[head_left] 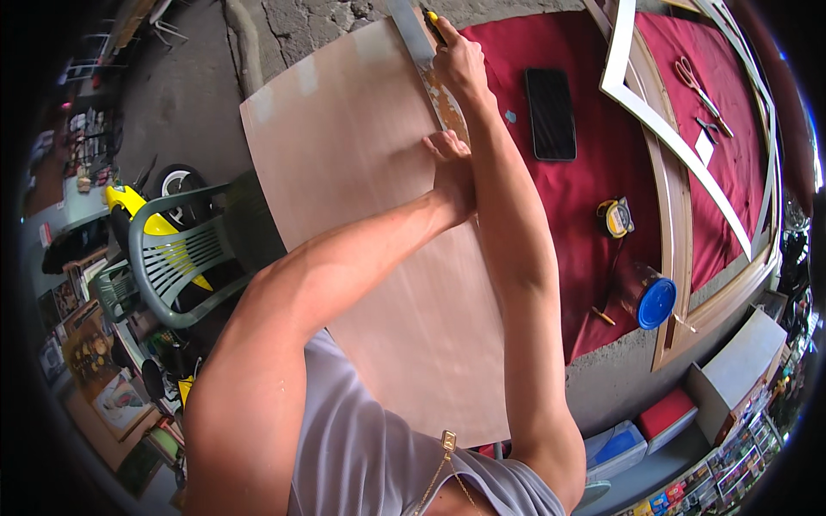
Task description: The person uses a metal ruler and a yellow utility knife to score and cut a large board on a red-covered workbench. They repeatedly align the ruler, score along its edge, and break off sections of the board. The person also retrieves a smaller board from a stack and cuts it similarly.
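A thin plywood sheet (370,155) lies in front of me, with a long metal straightedge (411,33) across its far right part. The straightedge is worn and stained brown toward its near end. My left hand (449,159) presses down at that near end, fingers spread and flat, partly behind my right forearm. Farther along, my right hand (462,67) is closed around a yellow and black utility knife (436,21) beside the straightedge. The knife's blade cannot be made out. My right arm crosses over the left wrist.
Right of the sheet, a dark red cloth (581,232) carries a black phone (551,114), a tape measure (615,218) and a blue-lidded container (656,303). Wooden frames (675,198), scissors (701,95) and a white angled strip (671,133) lie beyond. A green plastic chair (172,258) stands left.
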### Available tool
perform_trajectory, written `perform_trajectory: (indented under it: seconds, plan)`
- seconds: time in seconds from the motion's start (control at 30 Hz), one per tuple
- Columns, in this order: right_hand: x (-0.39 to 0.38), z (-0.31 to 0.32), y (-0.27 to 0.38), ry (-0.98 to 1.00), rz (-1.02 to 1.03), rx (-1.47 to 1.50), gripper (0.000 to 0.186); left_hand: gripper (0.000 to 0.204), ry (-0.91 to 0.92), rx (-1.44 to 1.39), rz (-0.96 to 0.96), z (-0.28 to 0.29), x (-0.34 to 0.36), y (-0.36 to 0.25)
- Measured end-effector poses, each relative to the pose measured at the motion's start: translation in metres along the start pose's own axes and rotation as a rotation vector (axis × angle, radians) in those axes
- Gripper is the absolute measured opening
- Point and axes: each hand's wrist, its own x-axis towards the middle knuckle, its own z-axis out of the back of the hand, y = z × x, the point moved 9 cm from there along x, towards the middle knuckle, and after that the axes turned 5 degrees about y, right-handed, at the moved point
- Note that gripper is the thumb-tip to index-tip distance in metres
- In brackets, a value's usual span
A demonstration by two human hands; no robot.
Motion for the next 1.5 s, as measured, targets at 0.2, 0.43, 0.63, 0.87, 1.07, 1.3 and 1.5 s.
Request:
perform_trajectory:
  seconds: [0.2,0.43,0.63,0.87,1.07,1.3,1.5]
  plan:
    - [0.016,-0.01,-0.004,0.022,-0.01,-0.022,0.048,0.058,-0.253,0.145,-0.081,-0.006,0.0,-0.004]
    - [0.022,-0.011,0.002,0.076,0.008,-0.096,0.046,0.07,-0.07,-0.082,-0.093,-0.006,0.001,-0.002]
    - [0.034,-0.016,0.003,0.132,0.016,-0.152,0.049,0.073,-0.039,0.034,-0.105,-0.004,-0.004,-0.006]
    - [0.045,-0.018,0.013,0.158,-0.009,-0.198,0.04,0.077,-0.043,0.018,-0.074,-0.003,-0.004,-0.004]
    - [0.035,-0.012,0.011,0.184,-0.039,-0.097,0.029,0.081,0.209,0.161,0.028,-0.009,0.001,-0.002]
    - [-0.008,0.006,0.01,0.194,0.02,-0.065,0.038,0.082,0.195,0.072,0.052,-0.003,0.002,0.001]
    - [-0.044,0.018,0.011,0.224,-0.002,-0.225,0.051,0.068,0.035,-0.086,-0.022,0.013,-0.008,0.0]
